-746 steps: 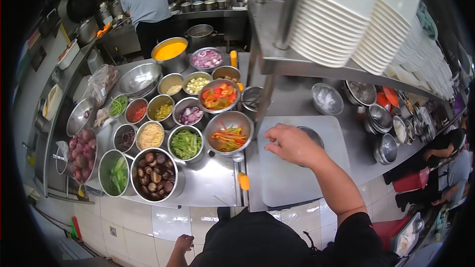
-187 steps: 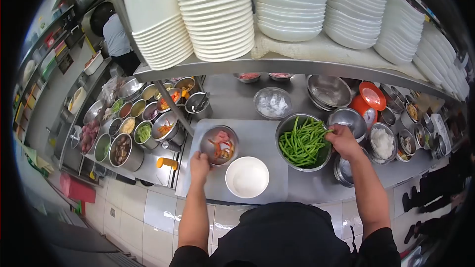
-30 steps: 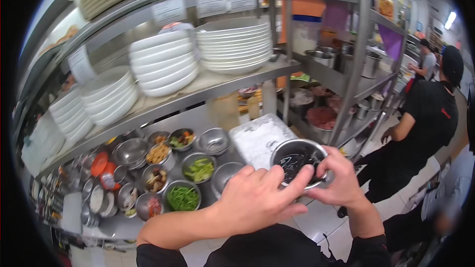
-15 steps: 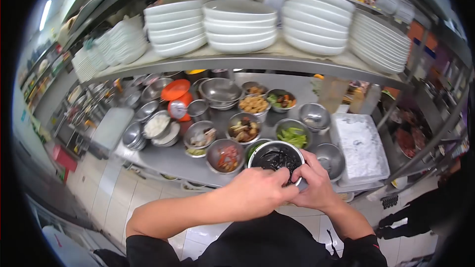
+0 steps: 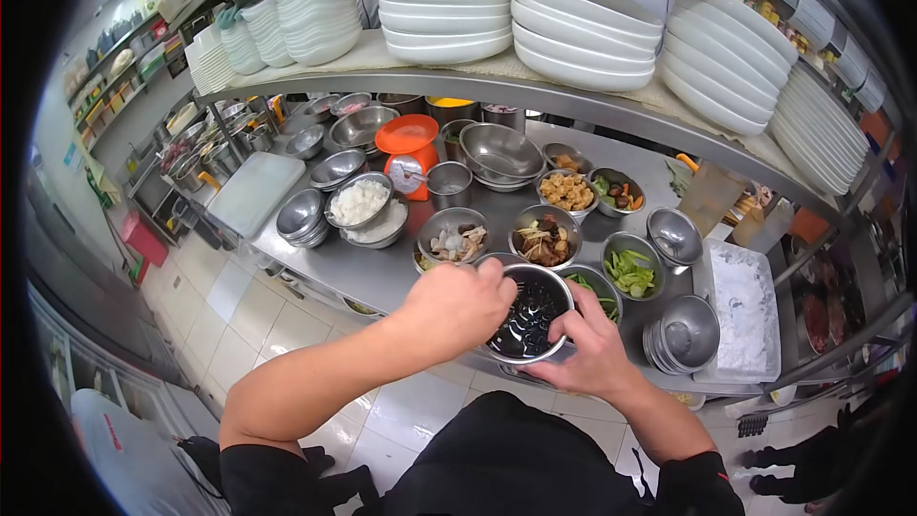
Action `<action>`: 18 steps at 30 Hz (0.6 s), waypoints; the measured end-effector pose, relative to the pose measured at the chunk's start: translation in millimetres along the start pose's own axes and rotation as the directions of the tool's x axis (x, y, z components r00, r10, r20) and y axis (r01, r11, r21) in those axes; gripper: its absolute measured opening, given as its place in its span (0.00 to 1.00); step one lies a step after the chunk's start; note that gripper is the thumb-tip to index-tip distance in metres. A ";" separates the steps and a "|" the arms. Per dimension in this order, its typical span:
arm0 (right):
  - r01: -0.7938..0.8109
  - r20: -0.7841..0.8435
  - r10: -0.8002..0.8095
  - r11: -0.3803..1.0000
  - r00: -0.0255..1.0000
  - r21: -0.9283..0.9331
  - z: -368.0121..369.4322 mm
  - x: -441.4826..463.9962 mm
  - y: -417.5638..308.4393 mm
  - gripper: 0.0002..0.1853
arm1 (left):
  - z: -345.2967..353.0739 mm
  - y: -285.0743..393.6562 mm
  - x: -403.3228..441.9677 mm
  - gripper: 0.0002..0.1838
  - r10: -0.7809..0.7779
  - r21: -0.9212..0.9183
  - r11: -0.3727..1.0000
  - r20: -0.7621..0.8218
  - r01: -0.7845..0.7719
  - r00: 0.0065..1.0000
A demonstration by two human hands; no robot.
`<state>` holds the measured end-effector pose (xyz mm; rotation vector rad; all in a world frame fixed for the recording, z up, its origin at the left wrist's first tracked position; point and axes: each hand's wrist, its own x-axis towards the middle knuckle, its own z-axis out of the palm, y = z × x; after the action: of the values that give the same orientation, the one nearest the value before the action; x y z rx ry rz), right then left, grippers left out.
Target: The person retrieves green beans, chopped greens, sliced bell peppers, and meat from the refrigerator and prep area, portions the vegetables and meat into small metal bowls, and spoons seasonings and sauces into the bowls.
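A metal bowl (image 5: 528, 354) with dark, glossy liquid and dark pieces is held up in front of me at the counter edge. My right hand (image 5: 594, 342) grips its right side, thumb over the rim and fingers underneath. At the opposite rim is my left hand (image 5: 460, 304), its fingers curled in a closed grip at the bowl's inner edge. What those fingers hold is hidden. Just behind the bowl are a bowl of mixed brown pieces (image 5: 546, 239), a bowl of pale meat pieces (image 5: 457, 241) and a bowl of cut green vegetables (image 5: 630, 274).
Stacked white dishes (image 5: 444, 8) line the shelf above the counter. An orange scale (image 5: 409, 158) stands behind bowls of rice (image 5: 360, 203). At right are stacked metal bowls (image 5: 688, 334) and a tub of white powder (image 5: 743, 311). A person's legs (image 5: 812, 463) show at lower right.
The view has turned left, so the counter appears shifted right. My left hand has moved from over the bowl to its left rim. My right hand still holds the bowl.
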<state>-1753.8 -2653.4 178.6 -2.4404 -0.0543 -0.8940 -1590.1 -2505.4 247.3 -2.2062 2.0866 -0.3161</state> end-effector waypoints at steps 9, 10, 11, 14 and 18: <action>-0.022 -0.024 0.022 1.000 0.999 -0.004 11.7 7.5 8.5 0.26 | 26.5 1.2 -2.6 0.08 -0.124 -0.354 0.930 -0.048 0.099 0.991; -0.027 -0.028 0.027 1.000 0.999 -0.004 12.2 7.0 9.6 0.26 | 26.8 1.2 -3.0 0.08 -0.135 -0.375 0.921 -0.059 0.103 0.989; -0.031 -0.031 0.031 1.000 0.999 -0.004 12.7 6.6 10.9 0.26 | 27.1 0.6 -4.0 0.08 -0.146 -0.395 0.913 -0.070 0.107 0.987; -0.038 -0.041 0.038 0.999 0.998 -0.001 12.5 6.6 12.2 0.26 | 28.1 -3.2 -6.4 0.08 -0.173 -0.444 0.887 -0.062 0.128 0.983; -0.038 -0.056 0.038 0.999 0.998 -0.004 13.1 6.1 14.4 0.25 | 35.3 -9.4 -7.7 0.08 -0.163 -0.514 0.852 -0.076 0.101 0.984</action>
<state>-1738.3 -2660.0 167.1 -2.4113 0.0146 -0.9459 -1573.9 -2499.9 214.1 -2.6876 2.2910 0.1265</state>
